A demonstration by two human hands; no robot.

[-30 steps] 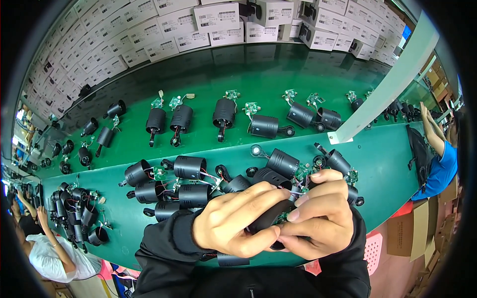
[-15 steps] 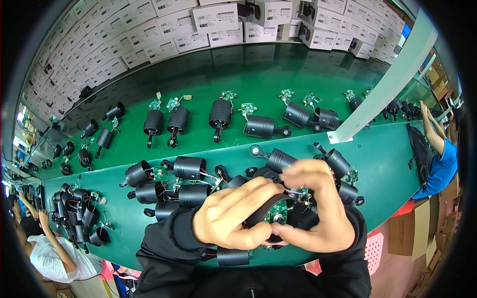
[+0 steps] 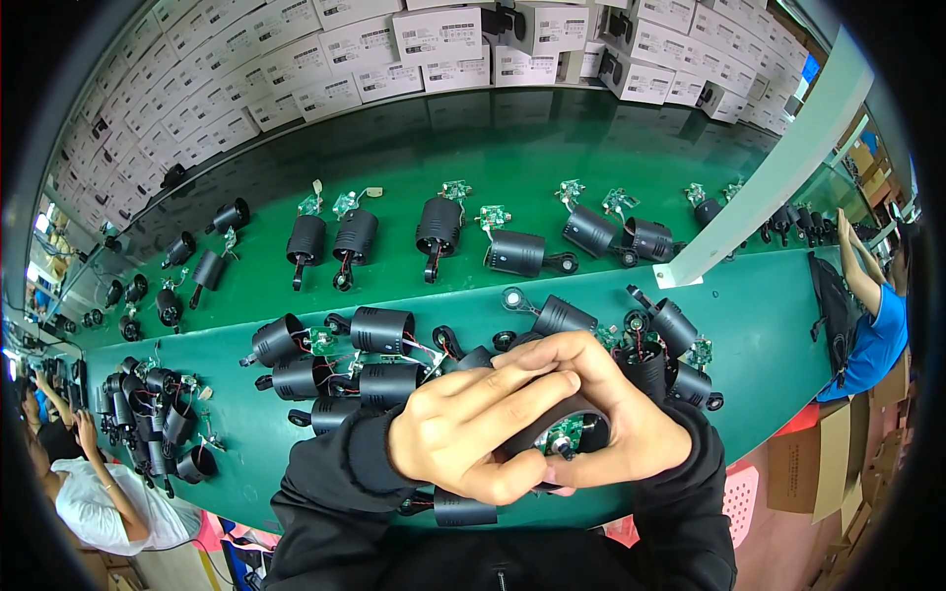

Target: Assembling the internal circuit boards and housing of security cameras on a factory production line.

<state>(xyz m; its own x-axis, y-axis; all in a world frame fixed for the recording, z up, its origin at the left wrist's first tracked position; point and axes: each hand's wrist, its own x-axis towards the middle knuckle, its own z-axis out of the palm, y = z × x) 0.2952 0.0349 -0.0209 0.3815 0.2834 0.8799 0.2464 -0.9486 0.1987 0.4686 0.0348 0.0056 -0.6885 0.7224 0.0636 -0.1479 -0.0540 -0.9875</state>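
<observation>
Close in front of me, both hands are closed around a black cylindrical housing (image 3: 540, 422), its open end tipped toward me. A green circuit board (image 3: 565, 431) with a small dark round part sits inside that opening. My left hand (image 3: 483, 424) wraps the housing's left side, with the thumb at the lower rim by the board. My right hand (image 3: 636, 424) curves round the right side, thumb at the bottom of the opening and fingers over the top. Part of the housing is hidden behind the fingers. Another black housing (image 3: 465, 508) lies on the table below my left wrist.
Several black housings (image 3: 382, 330) with wired boards lie beyond my hands; more (image 3: 434, 227) line the raised green shelf. A pile (image 3: 148, 419) lies left. A slanted pale post (image 3: 769, 163) stands right. White boxes (image 3: 439, 37) are stacked behind. Co-workers sit left (image 3: 108, 502) and right (image 3: 877, 330).
The housing has shifted slightly right, and more of its open end shows. My right fingers have come down over its top. A housing and boards behind them are now uncovered.
</observation>
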